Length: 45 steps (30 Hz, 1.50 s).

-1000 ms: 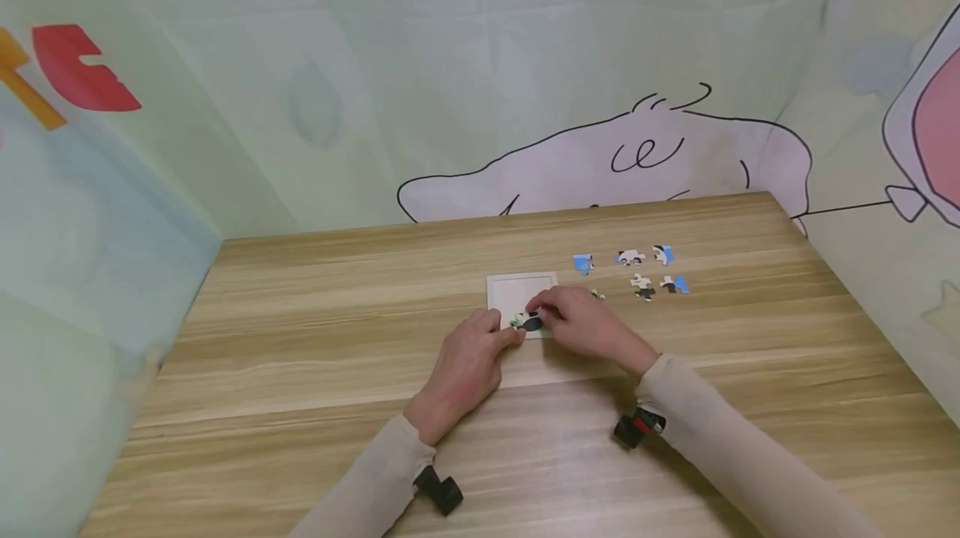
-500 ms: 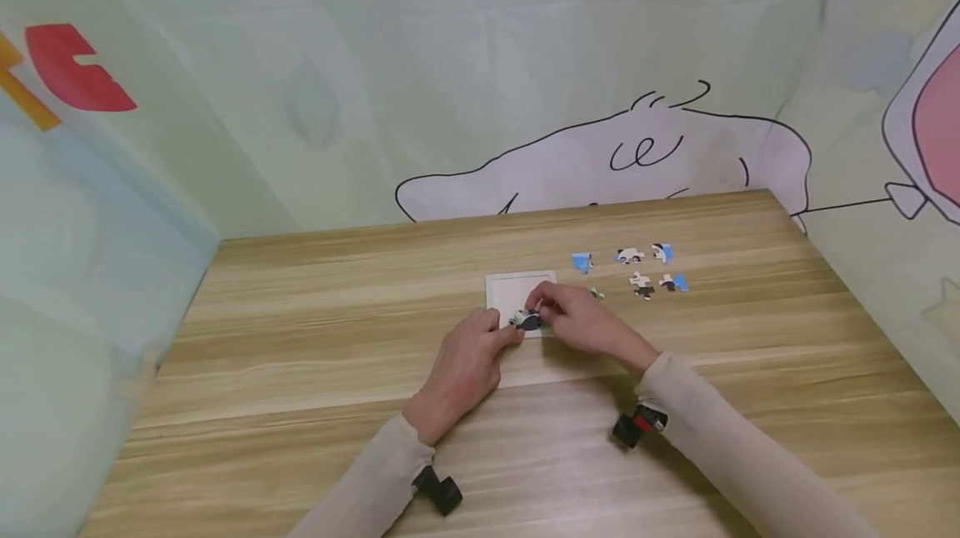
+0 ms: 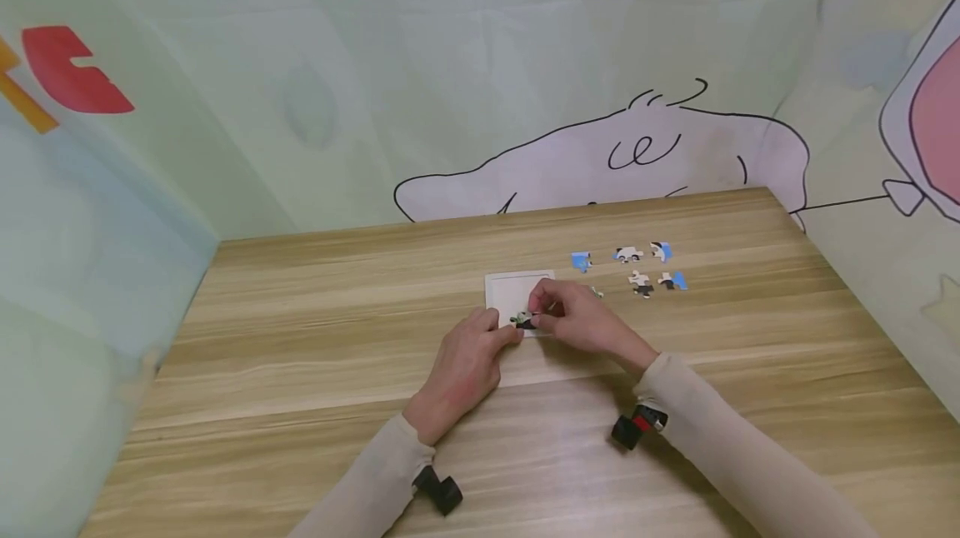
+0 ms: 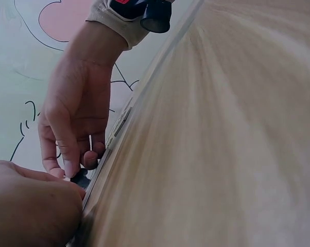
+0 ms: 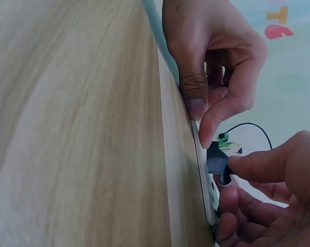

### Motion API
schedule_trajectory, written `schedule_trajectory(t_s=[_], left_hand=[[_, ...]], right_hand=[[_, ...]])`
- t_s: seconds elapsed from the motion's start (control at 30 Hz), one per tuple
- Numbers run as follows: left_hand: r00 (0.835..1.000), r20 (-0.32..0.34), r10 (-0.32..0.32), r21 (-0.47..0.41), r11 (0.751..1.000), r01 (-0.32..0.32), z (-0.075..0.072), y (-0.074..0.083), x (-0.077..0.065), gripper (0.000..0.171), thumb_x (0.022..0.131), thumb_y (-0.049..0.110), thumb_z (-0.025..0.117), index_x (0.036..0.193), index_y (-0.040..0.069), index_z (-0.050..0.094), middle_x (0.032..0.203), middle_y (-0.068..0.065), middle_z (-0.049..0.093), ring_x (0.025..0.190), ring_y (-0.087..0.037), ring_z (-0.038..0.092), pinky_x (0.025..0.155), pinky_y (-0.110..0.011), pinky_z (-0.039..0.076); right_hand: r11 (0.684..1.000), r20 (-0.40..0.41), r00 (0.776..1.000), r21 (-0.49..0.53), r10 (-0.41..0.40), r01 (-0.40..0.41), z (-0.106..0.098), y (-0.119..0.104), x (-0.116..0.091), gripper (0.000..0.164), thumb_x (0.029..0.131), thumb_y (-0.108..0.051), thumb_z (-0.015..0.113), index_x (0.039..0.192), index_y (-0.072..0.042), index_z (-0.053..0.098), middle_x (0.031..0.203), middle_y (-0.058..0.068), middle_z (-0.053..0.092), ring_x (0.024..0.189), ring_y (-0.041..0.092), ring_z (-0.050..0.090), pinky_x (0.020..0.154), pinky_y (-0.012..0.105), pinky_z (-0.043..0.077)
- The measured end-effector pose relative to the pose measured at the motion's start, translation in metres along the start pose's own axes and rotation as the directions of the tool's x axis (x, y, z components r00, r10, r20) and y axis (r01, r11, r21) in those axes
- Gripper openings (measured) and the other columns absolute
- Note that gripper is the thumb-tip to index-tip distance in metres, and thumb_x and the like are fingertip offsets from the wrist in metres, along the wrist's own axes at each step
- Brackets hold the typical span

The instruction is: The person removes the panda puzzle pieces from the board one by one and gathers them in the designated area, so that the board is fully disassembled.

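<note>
A white square puzzle tray [image 3: 492, 292] lies on the wooden table in the head view, its upper part bare. My left hand [image 3: 461, 363] grips its near left corner, thumb and forefinger at the edges and the other fingers curled. Over the tray's lower part, my right hand [image 3: 585, 317] pinches a puzzle piece [image 5: 217, 160], black with green and white, between thumb and fingers. That piece stands tilted in the right wrist view, with a left fingertip right at its edge. Below it a green-patterned piece [image 5: 213, 193] shows against the tray. The right fingers hide part of the tray.
Several loose panda puzzle pieces lie right of the tray: a blue one [image 3: 581, 261], a panda-face one [image 3: 627, 255], a black-and-white one [image 3: 641, 284] and a blue-edged one [image 3: 673, 281]. A small green piece [image 3: 596, 291] peeks out behind the right hand. A printed curtain [image 3: 480, 63] hangs behind the table.
The black piece under my right fingers has tipped up and shows less of its face. My right fingertips have shifted slightly; the left hand stays at the tray's corner.
</note>
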<state>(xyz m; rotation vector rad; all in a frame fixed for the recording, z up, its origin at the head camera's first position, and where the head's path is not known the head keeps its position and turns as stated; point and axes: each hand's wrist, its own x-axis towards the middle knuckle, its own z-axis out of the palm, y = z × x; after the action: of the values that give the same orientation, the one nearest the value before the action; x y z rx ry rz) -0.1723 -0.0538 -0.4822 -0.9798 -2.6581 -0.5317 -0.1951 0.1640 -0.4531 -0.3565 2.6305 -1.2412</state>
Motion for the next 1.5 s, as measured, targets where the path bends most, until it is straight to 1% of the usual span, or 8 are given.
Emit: schedule_trajectory(t_s=[0.23, 0.43, 0.6, 0.8, 0.93, 1.17, 1.33, 1.5], left_hand=[[1.0, -0.016, 0.013, -0.001, 1.0, -0.013, 0.001, 0.0, 0.0, 0.026, 0.094, -0.001, 0.072, 0.105, 0.018, 0.086, 0.078, 0.001, 0.053, 0.075, -0.016, 0.049, 0.063, -0.023, 0.037], [1.0, 0.002, 0.0, 0.004, 1.0, 0.0, 0.001, 0.001, 0.0, 0.027, 0.095, -0.001, 0.071, 0.106, 0.018, 0.086, 0.079, 0.001, 0.054, 0.075, -0.014, 0.047, 0.063, -0.022, 0.036], [1.0, 0.015, -0.014, 0.013, 1.0, 0.014, 0.0, 0.002, 0.0, 0.03, 0.094, -0.004, 0.07, 0.108, 0.018, 0.086, 0.079, 0.001, 0.054, 0.074, -0.013, 0.044, 0.063, -0.021, 0.034], [1.0, 0.01, -0.008, 0.017, 1.0, 0.008, 0.0, 0.001, 0.0, 0.031, 0.093, -0.006, 0.07, 0.108, 0.017, 0.086, 0.078, 0.0, 0.054, 0.074, -0.012, 0.042, 0.063, -0.02, 0.033], [1.0, 0.015, -0.013, 0.023, 1.0, 0.013, 0.001, 0.001, 0.0, 0.032, 0.093, -0.006, 0.071, 0.108, 0.017, 0.086, 0.078, 0.0, 0.054, 0.074, -0.012, 0.041, 0.063, -0.02, 0.032], [1.0, 0.006, -0.008, 0.024, 1.0, 0.008, 0.002, 0.001, 0.0, 0.032, 0.092, -0.006, 0.071, 0.108, 0.017, 0.086, 0.079, 0.0, 0.054, 0.074, -0.012, 0.041, 0.064, -0.02, 0.032], [1.0, -0.008, -0.003, 0.024, 1.0, 0.003, 0.002, 0.0, 0.0, 0.031, 0.093, -0.005, 0.071, 0.107, 0.019, 0.086, 0.078, 0.002, 0.054, 0.074, -0.013, 0.043, 0.063, -0.02, 0.033], [1.0, -0.008, -0.006, 0.012, 1.0, 0.006, 0.001, 0.0, 0.0, 0.031, 0.093, -0.005, 0.071, 0.105, 0.019, 0.086, 0.078, 0.002, 0.054, 0.074, -0.013, 0.043, 0.062, -0.02, 0.033]], right_hand=[[0.997, -0.076, 0.996, 0.074, 0.036, -0.03, -0.012, 0.007, -0.006, 0.005, 0.102, -0.009, 0.069, 0.106, -0.01, 0.07, 0.105, 0.01, 0.074, 0.087, 0.021, 0.063, 0.074, 0.032, 0.052], [0.998, -0.139, 0.989, 0.042, 0.053, -0.047, -0.03, 0.018, -0.015, 0.006, 0.103, -0.009, 0.068, 0.108, -0.011, 0.072, 0.105, 0.009, 0.074, 0.092, 0.022, 0.066, 0.082, 0.034, 0.053], [0.999, -0.182, 0.983, 0.005, 0.041, -0.041, -0.044, 0.03, -0.024, 0.006, 0.102, -0.009, 0.068, 0.107, -0.008, 0.072, 0.103, 0.01, 0.075, 0.091, 0.021, 0.065, 0.081, 0.032, 0.052], [0.999, -0.223, 0.974, -0.019, 0.044, -0.05, -0.062, 0.045, -0.036, 0.007, 0.102, -0.008, 0.07, 0.108, -0.006, 0.072, 0.103, 0.012, 0.076, 0.091, 0.02, 0.065, 0.081, 0.026, 0.051], [0.998, -0.23, 0.972, -0.014, 0.051, -0.056, -0.071, 0.053, -0.045, 0.01, 0.102, -0.006, 0.07, 0.11, -0.003, 0.072, 0.104, 0.014, 0.075, 0.092, 0.019, 0.063, 0.081, 0.023, 0.05], [0.994, -0.223, 0.97, -0.022, 0.096, -0.103, -0.084, 0.06, -0.061, 0.013, 0.102, -0.009, 0.07, 0.112, -0.001, 0.073, 0.105, 0.014, 0.075, 0.09, 0.016, 0.062, 0.077, 0.022, 0.049], [0.988, -0.221, 0.968, -0.064, 0.12, -0.137, -0.089, 0.072, -0.072, 0.014, 0.1, -0.008, 0.072, 0.111, 0.0, 0.073, 0.103, 0.014, 0.075, 0.089, 0.015, 0.061, 0.073, 0.022, 0.049], [0.982, -0.215, 0.968, -0.11, 0.13, -0.156, -0.091, 0.082, -0.081, 0.014, 0.1, -0.004, 0.07, 0.113, 0.0, 0.073, 0.106, 0.015, 0.076, 0.093, 0.016, 0.064, 0.077, 0.02, 0.05]])
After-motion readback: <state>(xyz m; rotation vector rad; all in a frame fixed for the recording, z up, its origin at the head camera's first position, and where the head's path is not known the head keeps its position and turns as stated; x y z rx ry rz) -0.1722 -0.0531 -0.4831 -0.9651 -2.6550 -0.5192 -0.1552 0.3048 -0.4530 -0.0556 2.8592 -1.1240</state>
